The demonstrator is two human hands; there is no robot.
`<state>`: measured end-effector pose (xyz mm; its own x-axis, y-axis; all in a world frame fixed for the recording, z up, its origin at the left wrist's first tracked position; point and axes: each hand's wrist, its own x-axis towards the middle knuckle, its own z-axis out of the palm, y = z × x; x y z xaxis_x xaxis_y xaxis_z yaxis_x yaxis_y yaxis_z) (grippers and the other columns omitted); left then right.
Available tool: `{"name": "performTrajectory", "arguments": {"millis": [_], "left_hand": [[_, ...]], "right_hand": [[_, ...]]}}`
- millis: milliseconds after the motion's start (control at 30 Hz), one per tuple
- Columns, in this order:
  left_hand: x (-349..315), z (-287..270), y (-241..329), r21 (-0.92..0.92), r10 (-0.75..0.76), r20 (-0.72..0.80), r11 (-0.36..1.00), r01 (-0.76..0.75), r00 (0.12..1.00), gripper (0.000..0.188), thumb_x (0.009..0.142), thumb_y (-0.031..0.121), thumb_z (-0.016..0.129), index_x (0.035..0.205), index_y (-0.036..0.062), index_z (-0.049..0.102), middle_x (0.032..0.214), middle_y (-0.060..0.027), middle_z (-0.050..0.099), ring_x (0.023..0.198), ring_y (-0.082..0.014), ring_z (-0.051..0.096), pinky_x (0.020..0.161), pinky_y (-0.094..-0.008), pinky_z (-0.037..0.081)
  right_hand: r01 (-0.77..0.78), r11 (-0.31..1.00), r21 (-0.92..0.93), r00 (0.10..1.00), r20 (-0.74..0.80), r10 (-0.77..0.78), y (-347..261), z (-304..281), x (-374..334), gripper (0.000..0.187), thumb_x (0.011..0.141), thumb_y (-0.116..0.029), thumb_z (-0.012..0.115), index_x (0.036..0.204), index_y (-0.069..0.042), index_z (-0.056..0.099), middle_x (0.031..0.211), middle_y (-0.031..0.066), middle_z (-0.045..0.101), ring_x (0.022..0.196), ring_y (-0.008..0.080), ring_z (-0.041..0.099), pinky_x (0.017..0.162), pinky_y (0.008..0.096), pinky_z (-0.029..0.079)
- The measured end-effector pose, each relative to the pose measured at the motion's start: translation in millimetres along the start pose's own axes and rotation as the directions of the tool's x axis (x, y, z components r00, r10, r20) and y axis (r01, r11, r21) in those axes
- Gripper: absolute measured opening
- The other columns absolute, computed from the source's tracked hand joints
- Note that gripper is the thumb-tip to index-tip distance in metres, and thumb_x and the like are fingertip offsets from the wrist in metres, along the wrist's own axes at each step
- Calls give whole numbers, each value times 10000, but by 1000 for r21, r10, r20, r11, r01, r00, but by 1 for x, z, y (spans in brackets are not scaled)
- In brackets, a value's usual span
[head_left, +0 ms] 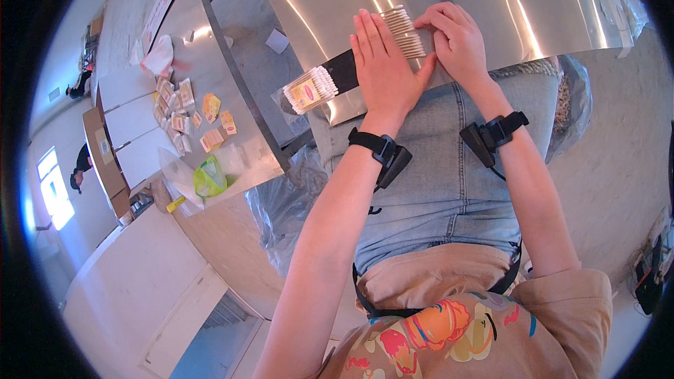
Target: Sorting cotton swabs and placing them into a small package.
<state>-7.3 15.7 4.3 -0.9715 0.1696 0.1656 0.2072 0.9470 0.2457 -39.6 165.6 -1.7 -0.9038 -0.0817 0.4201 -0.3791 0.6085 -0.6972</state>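
A row of cotton swabs [403, 28] lies side by side on the shiny metal tabletop, between my two hands. My left hand [385, 63] is open and flat, its fingers stretched along the row's left side and over a black strip [342, 70]. At the row's right edge is my right hand [456, 38], its fingers bent and drawn together; whatever may be between them is hidden. Left of my left hand, at the strip's other end, a pack of cotton swabs [309, 91] with a yellow and red label rests near the table corner.
A second metal table [239, 109] stands to the left. It carries a heap of swab packs [172, 112], yellow cards [211, 107], a green bag [210, 177] and white sheets. Clear plastic [284, 193] hangs beside my legs. Two people are far off at the left.
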Motion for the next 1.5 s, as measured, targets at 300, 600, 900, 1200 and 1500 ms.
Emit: {"name": "performTrajectory", "arguments": {"millis": [300, 600, 900, 1200, 1500], "left_hand": [[0, 0, 0, -6, -3, 1, 1000, 3, 1000, 1063, 853, 617, 587, 1485, -152, 214, 1567, -337, 209, 1499, -416, 170, 1216, -502, 155], [0, 0, -1, -18, -2, -2, 1000, 2, 1000, 1057, 857, 619, 585, 1485, -149, 218, 1566, -341, 208, 1496, -426, 171, 1214, -506, 159], [0, 1, 0, -18, 0, -2, 1000, 0, 1000, 1048, 859, 610, 587, 1486, -145, 220, 1565, -343, 208, 1495, -433, 168, 1213, -513, 155], [-2, -1, -4, -43, -29, -14, 999, 28, 999, 1035, 860, 590, 594, 1498, -131, 213, 1586, -308, 202, 1509, -388, 164, 1219, -495, 149], [-2, -2, 0, -119, -48, -14, 992, 46, 999, 1022, 852, 581, 610, 1490, -128, 244, 1584, -310, 206, 1505, -401, 171, 1218, -504, 154]], "right_hand": [[26, 1000, -7, 1000, 1, -26, -2, -1, 1, 244, 769, 51, 531, 912, -64, 693, 966, 61, 631, 931, 272, 620, 825, 385, 507], [26, 1000, -18, 999, 26, -25, -2, -2, 1, 267, 776, 40, 529, 947, -79, 697, 982, 60, 626, 941, 275, 614, 842, 389, 504], [22, 997, -71, 999, 27, -20, 0, 0, 1, 224, 810, -37, 576, 963, -148, 695, 967, 21, 623, 968, 245, 612, 870, 399, 493], [10, 1000, -30, 998, 60, -8, -5, 4, 4, 258, 801, -26, 571, 969, -153, 719, 967, 40, 623, 950, 264, 608, 855, 405, 493], [-52, 998, -36, 985, 163, 57, -4, 5, 19, 184, 808, -66, 619, 917, -142, 747, 947, 37, 623, 931, 252, 606, 844, 400, 497]]}}
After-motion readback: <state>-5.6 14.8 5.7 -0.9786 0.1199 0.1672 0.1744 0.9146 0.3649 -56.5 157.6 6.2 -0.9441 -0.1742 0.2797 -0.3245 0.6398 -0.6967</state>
